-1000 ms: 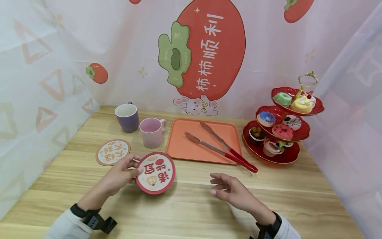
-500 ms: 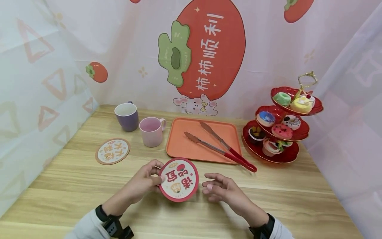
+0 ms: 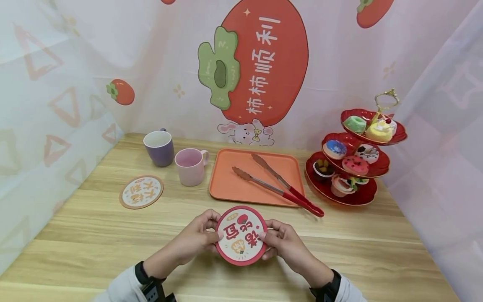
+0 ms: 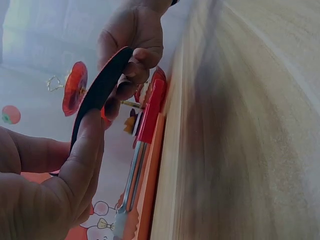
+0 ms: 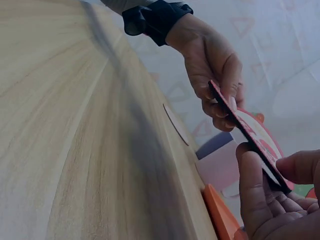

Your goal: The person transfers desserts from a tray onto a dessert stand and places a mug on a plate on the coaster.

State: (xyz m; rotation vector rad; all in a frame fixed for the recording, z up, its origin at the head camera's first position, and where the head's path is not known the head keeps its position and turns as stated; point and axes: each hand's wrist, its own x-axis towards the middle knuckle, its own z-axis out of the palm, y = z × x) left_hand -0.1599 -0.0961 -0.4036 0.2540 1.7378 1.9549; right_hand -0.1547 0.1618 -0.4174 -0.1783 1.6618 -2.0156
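Observation:
A round coaster (image 3: 241, 235) with a red rim and printed characters is held above the table between both hands. My left hand (image 3: 198, 235) pinches its left edge, thumb on the printed face. On the opposite edge, my right hand (image 3: 288, 243) pinches it the same way. The coaster's dark underside (image 4: 102, 87) shows in the left wrist view, with fingers beneath it. Seen from the right wrist, the coaster (image 5: 250, 132) is tilted and thin, clear of the wood. A second coaster (image 3: 141, 192), brown-rimmed, lies flat on the table to the left.
Behind the hands lies an orange tray (image 3: 226, 188) with red-handled tongs (image 3: 277, 191) across it. A pink mug (image 3: 190, 167) and a purple mug (image 3: 159, 150) stand left of the tray. At right stands a three-tier red stand (image 3: 371, 195) bearing several toy cakes.
My left hand has carried the red-rimmed coaster to the right and towards me. My right hand, earlier apart from it, has taken hold of its right edge.

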